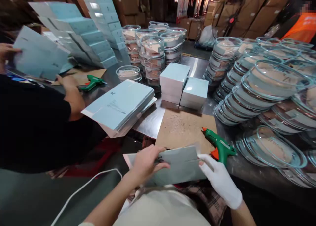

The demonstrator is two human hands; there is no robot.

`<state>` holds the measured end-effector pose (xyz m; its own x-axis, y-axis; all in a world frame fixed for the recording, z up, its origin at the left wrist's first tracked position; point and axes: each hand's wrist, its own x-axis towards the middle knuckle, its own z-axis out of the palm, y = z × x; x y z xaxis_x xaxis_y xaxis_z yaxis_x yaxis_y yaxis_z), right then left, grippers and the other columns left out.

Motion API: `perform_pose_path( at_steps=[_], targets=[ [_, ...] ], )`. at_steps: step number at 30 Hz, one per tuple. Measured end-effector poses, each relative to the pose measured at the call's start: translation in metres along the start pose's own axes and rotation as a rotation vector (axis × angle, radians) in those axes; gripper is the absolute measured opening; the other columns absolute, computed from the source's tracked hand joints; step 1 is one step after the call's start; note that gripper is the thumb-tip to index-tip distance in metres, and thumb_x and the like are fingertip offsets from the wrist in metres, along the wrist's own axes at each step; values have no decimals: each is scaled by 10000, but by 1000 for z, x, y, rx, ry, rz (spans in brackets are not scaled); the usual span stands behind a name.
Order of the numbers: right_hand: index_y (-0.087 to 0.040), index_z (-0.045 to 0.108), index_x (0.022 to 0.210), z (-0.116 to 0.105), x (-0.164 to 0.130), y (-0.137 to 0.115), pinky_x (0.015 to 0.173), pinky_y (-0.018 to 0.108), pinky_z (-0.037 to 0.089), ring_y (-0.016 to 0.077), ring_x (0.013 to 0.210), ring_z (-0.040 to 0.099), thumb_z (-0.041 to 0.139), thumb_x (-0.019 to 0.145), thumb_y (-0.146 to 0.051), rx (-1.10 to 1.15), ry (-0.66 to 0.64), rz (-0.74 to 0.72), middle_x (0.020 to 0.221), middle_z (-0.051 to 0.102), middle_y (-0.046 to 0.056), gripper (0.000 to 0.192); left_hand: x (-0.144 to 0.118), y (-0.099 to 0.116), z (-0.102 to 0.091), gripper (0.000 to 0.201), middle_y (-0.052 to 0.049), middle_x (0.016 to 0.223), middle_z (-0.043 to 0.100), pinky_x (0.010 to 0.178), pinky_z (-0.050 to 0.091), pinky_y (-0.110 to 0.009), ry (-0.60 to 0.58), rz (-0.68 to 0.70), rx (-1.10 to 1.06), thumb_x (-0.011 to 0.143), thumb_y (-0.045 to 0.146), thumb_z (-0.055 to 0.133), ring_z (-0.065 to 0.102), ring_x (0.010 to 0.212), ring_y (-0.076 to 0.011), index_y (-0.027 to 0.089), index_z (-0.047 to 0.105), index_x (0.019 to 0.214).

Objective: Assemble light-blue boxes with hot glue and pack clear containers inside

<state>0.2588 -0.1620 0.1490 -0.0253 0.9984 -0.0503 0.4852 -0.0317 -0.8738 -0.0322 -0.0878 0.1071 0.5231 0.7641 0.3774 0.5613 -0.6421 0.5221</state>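
Well, from my far-off seat I see the pale blue card (181, 170) low in front of the body, by the near edge of the brown board (185, 125). The bare left hand (146, 160) has its fingers bent over the top edge and its thumb on the near side, so they pinch the card between them. The right hand (219, 178), in a white glove, has thumb and finger at the right corner; I cannot tell if they squeeze it tight. I think the card is light and fairly stiff, but thin enough to bend or crease if I push hard. Its face looks smooth, so the glove might slide a bit. I would hold it softly by the edges, near the corners, and keep my thumbs from pressing the middle. The green glue gun (219, 145) lies just beside the right hand, so I would keep the card's corner off it.
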Motion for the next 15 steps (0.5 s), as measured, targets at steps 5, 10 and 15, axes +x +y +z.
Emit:
perform_pose_path(
  at_steps=[5, 10, 15],
  targets=[
    [-196, 822, 1084, 26, -23, 21, 1023, 491, 576, 325, 1028, 759, 536, 864, -868, 572, -554, 178, 988, 804, 119, 764, -20, -1, 16, 1015, -194, 1340, 710, 1070, 526, -503, -225, 198, -189, 736, 740, 816, 702, 1190, -393, 224, 506, 1552],
    [-190, 818, 1055, 20, -53, 30, 992, 485, 592, 351, 1038, 759, 532, 801, -934, 543, -429, 107, 1025, 790, 149, 837, -28, -2, -2, 808, -168, 1352, 743, 1056, 568, -478, -505, 62, -325, 799, 604, 830, 749, 1173, -383, 245, 596, 1484],
    [-265, 565, 1437, 27, -71, 59, 1067, 538, 556, 374, 1270, 665, 668, 861, -761, 165, 479, -58, 1345, 673, 179, 766, -18, 6, -6, 775, -156, 1450, 691, 1177, 500, -519, -120, -205, -512, 743, 391, 928, 649, 1362, -386, 271, 631, 1449]
  ],
)
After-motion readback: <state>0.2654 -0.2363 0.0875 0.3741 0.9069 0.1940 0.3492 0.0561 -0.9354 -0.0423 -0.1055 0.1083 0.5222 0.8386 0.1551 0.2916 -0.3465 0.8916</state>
